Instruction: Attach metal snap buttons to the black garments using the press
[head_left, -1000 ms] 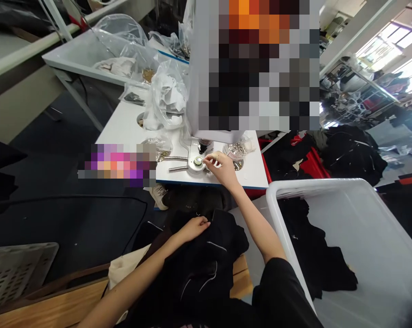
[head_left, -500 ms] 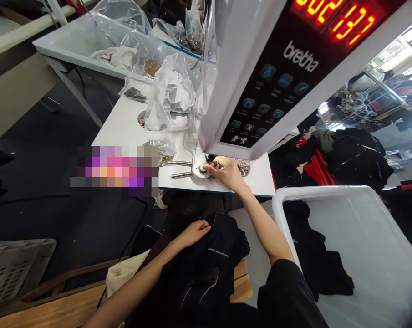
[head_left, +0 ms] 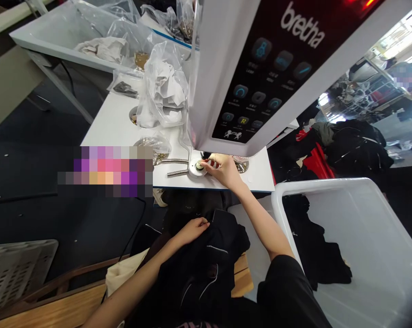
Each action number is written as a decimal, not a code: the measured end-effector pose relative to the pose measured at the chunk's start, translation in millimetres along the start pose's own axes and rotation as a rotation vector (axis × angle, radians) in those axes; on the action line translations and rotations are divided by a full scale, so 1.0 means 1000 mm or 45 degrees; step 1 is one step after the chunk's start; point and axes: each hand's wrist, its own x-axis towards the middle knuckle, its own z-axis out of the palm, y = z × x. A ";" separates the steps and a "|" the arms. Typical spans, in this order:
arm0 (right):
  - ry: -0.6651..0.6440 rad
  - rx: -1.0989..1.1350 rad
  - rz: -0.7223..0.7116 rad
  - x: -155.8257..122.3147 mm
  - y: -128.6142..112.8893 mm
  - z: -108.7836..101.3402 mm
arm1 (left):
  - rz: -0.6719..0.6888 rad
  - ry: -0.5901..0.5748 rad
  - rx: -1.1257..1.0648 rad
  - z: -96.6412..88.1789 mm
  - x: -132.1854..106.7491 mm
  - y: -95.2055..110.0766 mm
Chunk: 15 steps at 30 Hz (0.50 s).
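Observation:
My right hand (head_left: 221,169) reaches the round metal die (head_left: 199,166) of a white bretha press machine (head_left: 260,77). Its pinched fingertips sit at the die's edge and seem to hold a tiny metal part, too small to see well. A dish of metal snaps (head_left: 240,166) lies just beyond the hand, partly hidden under the machine head. My left hand (head_left: 192,231) grips a fold of the black zip-trimmed garment (head_left: 200,273) gathered in my lap.
Ribbed metal hoses (head_left: 176,166) run across the white worktable (head_left: 117,123), which holds plastic bags (head_left: 161,91). A white tub (head_left: 342,186) with black cloth stands to my right. Black garments (head_left: 354,146) lie beyond the table.
My view has shifted, bringing the machine's control panel further into sight. My right fingertips have moved closer to the die. My left hand remains on the garment.

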 end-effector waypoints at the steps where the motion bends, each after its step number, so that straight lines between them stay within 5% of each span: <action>1: 0.006 -0.004 -0.014 0.000 0.001 0.000 | -0.004 -0.001 0.000 0.000 0.000 0.001; 15: 0.088 0.047 -0.165 -0.003 0.002 0.003 | -0.008 -0.028 0.012 -0.002 0.000 -0.001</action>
